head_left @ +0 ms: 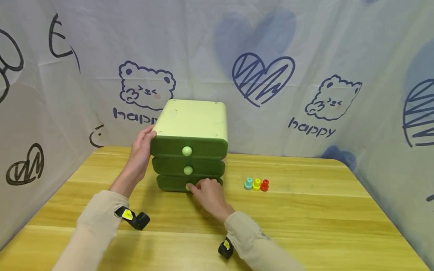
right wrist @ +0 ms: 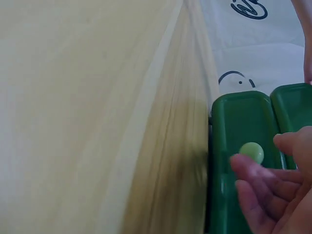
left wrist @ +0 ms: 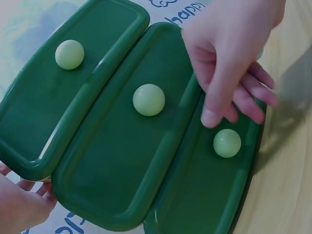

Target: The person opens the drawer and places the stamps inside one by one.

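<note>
A small drawer cabinet (head_left: pixel 194 119) with a pale yellow-green top and three dark green drawers stands on the table, all drawers closed. My left hand (head_left: pixel 139 153) rests against its left side near the top edge. At the bottom drawer (head_left: pixel 171 183), my right hand (head_left: pixel 211 196) is beside the round pale green knob (left wrist: pixel 227 143). In the right wrist view, the thumb and fingers of that hand are spread around the knob, without visibly pinching it. The middle knob (left wrist: pixel 149 100) and top knob (left wrist: pixel 69 54) are uncovered.
Right of the cabinet, three small pegs stand in a row on the wooden table (head_left: pixel 305 210): light blue (head_left: pixel 248 184), yellow (head_left: pixel 256 184) and red (head_left: pixel 265 185). A printed white cloth (head_left: pixel 203 45) hangs behind the cabinet and along both sides.
</note>
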Tool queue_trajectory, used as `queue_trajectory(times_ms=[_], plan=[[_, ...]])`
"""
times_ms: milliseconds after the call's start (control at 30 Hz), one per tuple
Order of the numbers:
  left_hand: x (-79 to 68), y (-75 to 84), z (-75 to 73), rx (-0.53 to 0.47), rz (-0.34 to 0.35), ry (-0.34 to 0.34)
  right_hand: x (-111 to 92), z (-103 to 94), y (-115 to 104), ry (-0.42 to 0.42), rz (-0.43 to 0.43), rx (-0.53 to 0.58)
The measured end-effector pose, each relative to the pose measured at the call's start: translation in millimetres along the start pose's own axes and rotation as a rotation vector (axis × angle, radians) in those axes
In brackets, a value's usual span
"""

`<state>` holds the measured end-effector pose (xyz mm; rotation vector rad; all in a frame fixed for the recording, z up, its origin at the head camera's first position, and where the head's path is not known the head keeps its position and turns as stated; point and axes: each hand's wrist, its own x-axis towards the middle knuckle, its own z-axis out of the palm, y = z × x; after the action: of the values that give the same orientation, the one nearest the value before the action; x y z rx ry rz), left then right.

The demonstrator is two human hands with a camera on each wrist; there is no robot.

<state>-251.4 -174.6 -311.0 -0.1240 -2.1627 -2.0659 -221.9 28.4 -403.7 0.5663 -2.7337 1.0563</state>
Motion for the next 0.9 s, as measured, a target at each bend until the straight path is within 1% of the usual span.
queue_trajectory(times_ms=[167, 300, 400, 500, 700, 900], plan=[[-0.3, -5.4, 4.2, -0.009, 0.031, 0.049, 2, 10.9, 3, -0.08, 0.158, 0.1], [-0.6, -9.0, 8.2, -0.005, 0.047, 0.084, 4, 17.9, 5, -0.082, 0.22, 0.188], [-0.7, -10.2, 9.1, -0.001, 0.053, 0.101, 6, 21.8, 6, -0.064, 0.228, 0.233], [-0.3, -9.8, 8.5, 0.003, 0.052, 0.107, 6, 24.2, 5, -0.042, 0.216, 0.249], [2.1, -8.1, 8.5, 0.03, 0.048, 0.118, 6, 25.0, 6, -0.005, 0.207, 0.241], [3.4, -7.4, 8.0, 0.039, 0.049, 0.125, 4, 25.1, 6, 0.006, 0.21, 0.231]])
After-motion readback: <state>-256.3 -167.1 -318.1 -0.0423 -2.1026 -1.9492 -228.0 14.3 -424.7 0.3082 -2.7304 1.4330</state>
